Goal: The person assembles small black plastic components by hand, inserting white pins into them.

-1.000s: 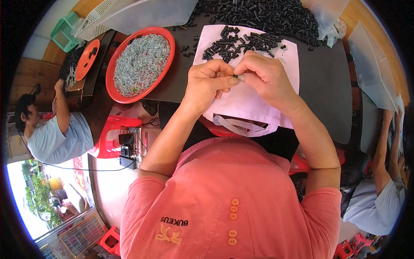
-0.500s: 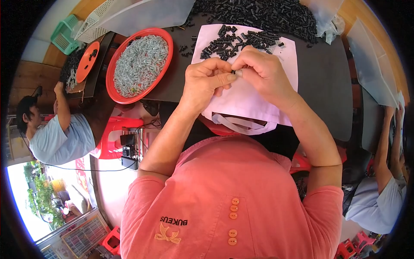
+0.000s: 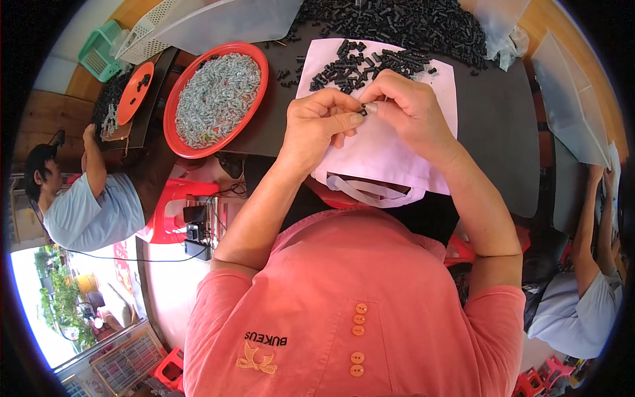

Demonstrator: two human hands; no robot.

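Observation:
Above a pale pink cloth bag [image 3: 370, 155], my two hands meet fingertip to fingertip. My left hand [image 3: 317, 126] pinches a small black part [image 3: 363, 111] between thumb and forefinger, most of it covered by the fingers. From the other side my right hand [image 3: 410, 109] is closed, thumb and forefinger pressed together right beside that part. Whatever is in the right fingertips is too small to make out. Just beyond my hands, several short black tubular pieces [image 3: 350, 69] lie loose on the bag.
A red round tray [image 3: 263, 89] heaped with small clear-grey pieces [image 3: 215, 99] stands left on the dark table [image 3: 496, 126]. A large pile of black pieces [image 3: 403, 23] covers the far side. Clear plastic bins [image 3: 569, 92] flank the table. Co-workers [image 3: 96, 205] sit at both sides.
My right fingertips have drawn slightly away from the left ones, and more of the black part shows between them. The rest of the scene looks the same.

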